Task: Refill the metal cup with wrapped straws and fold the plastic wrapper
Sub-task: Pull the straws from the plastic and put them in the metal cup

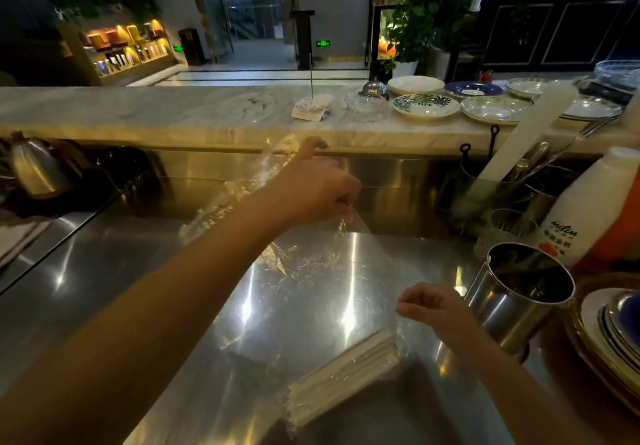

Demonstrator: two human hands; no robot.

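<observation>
A steel surface (104, 271) is filling most of the view, lying bare and open toward its left side, while its far edge is meeting a steel wall under a marble ledge (138, 108) carrying plates (426, 106). Across the middle, a clear plastic wrapper (311, 271) is stretching with its long axis running from the far upper left down toward the near right, its far end lifted off the surface and its near end resting on it. The left hand (315, 184) is reaching far forward and pinching the wrapper's raised far end, fingers closed on the film. The right hand (429, 309) is curling its fingers together at the wrapper's right edge, and whether it is actually gripping the film cannot be told. Just right of that hand, the metal cup (519, 302) is standing upright with its dark open mouth facing up; its contents are too dark to read. Behind it a white bottle (588, 209) is leaning, and stacked plates are crowding the right edge. Inside the wrapper's near end, a bundle of wrapped straws (343, 382) is lying flat, its length pointing from near left to far right
</observation>
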